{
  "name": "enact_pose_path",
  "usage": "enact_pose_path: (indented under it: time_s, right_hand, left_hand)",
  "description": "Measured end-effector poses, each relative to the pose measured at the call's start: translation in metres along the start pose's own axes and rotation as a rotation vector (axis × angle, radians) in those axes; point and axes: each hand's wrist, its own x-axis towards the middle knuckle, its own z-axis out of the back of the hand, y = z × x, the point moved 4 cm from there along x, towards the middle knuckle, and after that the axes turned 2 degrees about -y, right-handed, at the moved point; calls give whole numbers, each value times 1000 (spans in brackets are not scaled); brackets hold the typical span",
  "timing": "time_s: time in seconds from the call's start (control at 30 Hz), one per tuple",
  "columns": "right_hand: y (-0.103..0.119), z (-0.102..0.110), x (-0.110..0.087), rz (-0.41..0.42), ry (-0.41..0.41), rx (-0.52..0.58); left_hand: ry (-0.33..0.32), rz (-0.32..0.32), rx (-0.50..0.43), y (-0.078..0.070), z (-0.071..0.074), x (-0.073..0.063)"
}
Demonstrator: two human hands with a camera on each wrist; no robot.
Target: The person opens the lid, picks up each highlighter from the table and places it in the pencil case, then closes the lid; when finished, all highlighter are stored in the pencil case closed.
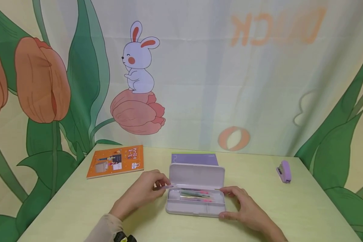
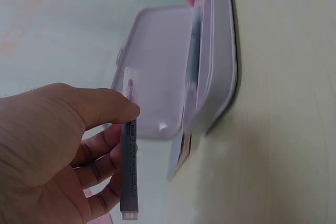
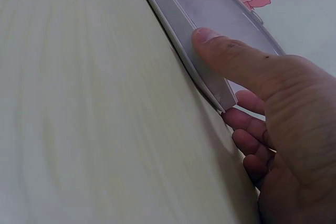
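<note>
A pale lilac pencil case [image 1: 186,207] lies with its lid [image 1: 196,176] up and tilted back. Several pens [image 1: 196,194] are in its long rear compartment; the front part has a divider. At the case's left end, my left hand [image 1: 149,186] pinches a marker pen [image 2: 128,166] between thumb and fingers. This pen has a dark barrel with small print and a clear cap over a purplish tip. My right hand [image 1: 245,208] grips the case's right end, thumb [image 3: 210,40] on the front side and fingers [image 3: 247,121] round the end and rear.
An orange illustrated book [image 1: 118,161] lies at the table's back left. Behind the lid is a purple notebook [image 1: 194,158], partly hidden. A purple stapler [image 1: 285,171] sits toward the right rear. A printed curtain [image 1: 193,84] hangs behind the table [image 1: 305,208].
</note>
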Motion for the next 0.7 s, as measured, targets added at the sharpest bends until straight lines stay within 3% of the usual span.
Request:
enact_pose_path:
  time_s: [0.13,0.43,0.7]
  right_hand:
    - [-1,-1,0,9,-5,-5]
    - [0,0,0,26,-10,-4]
    - [-1,0,-1,30,-5,0]
  left_hand:
    - [26,-92,-17,-19,-14,9]
    - [79,-209,8,-48,-46,22]
    - [151,-220,25,-55,-71,20]
